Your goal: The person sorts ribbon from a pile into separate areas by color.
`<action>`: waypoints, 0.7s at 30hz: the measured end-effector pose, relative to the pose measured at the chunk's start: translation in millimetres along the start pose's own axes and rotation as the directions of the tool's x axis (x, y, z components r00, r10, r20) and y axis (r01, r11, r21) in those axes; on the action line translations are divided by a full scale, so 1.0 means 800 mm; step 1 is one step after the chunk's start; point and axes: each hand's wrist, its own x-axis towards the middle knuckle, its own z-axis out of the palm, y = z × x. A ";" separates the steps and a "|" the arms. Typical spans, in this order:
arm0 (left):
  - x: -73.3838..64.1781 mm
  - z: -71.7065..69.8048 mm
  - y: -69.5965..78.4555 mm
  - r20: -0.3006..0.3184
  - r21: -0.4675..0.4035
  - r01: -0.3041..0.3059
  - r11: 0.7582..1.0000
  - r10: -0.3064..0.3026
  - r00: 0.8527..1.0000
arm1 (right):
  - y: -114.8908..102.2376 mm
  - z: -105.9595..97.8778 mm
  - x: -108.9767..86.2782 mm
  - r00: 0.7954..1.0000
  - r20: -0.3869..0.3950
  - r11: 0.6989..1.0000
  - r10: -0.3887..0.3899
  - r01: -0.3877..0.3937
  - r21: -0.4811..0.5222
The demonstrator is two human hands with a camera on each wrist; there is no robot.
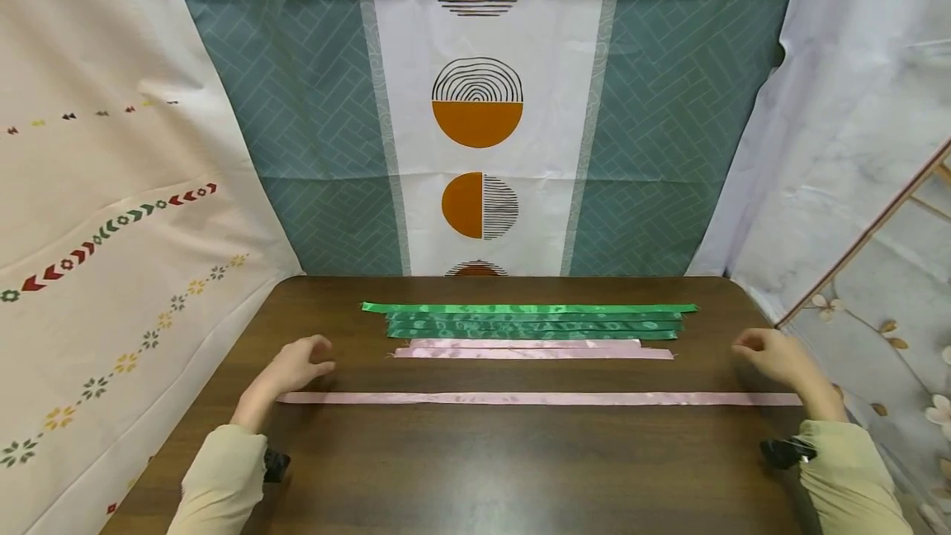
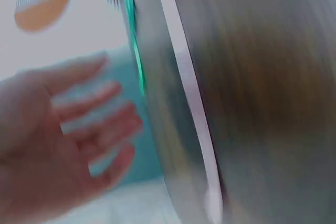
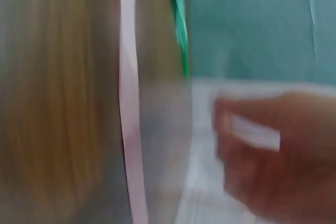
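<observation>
A long pink ribbon (image 1: 520,399) lies straight across the table, apart from the other ribbons. My left hand (image 1: 297,366) hovers near its left end, and in the left wrist view its blurred fingers (image 2: 100,129) are spread and hold nothing. By the right end is my right hand (image 1: 776,357), its fingers loosely bent with thumb and fingertips close together; nothing shows between them. Beyond the long ribbon lie two shorter pink ribbons (image 1: 535,354), then dark green ribbons (image 1: 535,325) side by side, and a bright green ribbon (image 1: 529,309) at the back.
The brown wooden table (image 1: 483,452) has rounded far corners. A teal and white patterned cloth (image 1: 312,122) hangs behind it. Cream cloth (image 1: 111,229) hangs at the left and marbled white cloth (image 1: 854,147) at the right. A dark device sits at each wrist.
</observation>
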 end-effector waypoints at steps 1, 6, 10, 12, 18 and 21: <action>0.007 0.009 0.013 0.015 -0.011 -0.077 0.997 0.077 0.997 | -0.016 0.010 0.008 0.994 0.004 0.994 -0.107 0.107 0.021; 0.025 0.053 0.065 0.150 -0.053 -0.253 0.966 0.258 0.954 | -0.074 0.054 0.030 0.926 0.105 0.930 -0.363 0.354 0.094; 0.027 0.074 0.083 0.244 -0.021 -0.226 0.974 0.224 0.943 | -0.093 0.070 0.031 0.886 0.208 0.910 -0.414 0.407 0.075; 0.029 0.080 0.091 0.274 -0.004 -0.204 0.979 0.197 0.941 | -0.099 0.074 0.029 0.875 0.254 0.910 -0.412 0.410 0.063; 0.045 0.090 0.118 0.308 0.048 -0.199 0.979 0.175 0.935 | -0.112 0.080 0.024 0.874 0.316 0.923 -0.369 0.385 0.014; 0.056 0.095 0.127 0.317 0.078 -0.200 0.977 0.166 0.934 | -0.116 0.082 0.024 0.880 0.313 0.927 -0.358 0.375 0.006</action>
